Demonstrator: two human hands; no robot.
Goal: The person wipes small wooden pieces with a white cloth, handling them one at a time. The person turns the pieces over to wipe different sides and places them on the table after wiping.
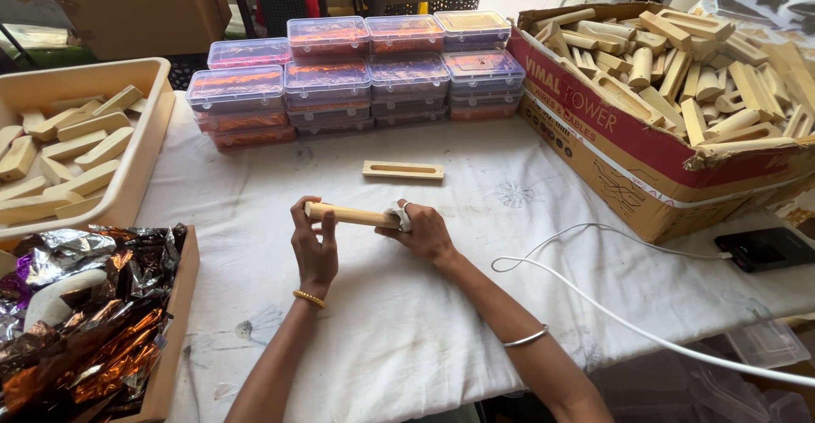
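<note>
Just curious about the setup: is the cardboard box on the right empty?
No, the cardboard box is heaped with pale wooden pieces, piled up to its rim.

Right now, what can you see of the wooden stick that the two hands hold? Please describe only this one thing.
The wooden stick is a pale, smooth, rod-like piece, apparently bare light wood. It lies almost level above the white tablecloth, not touching it. The left hand grips its left end with the fingers. The right hand holds its right end, where a small white cloth covers the tip.
</note>
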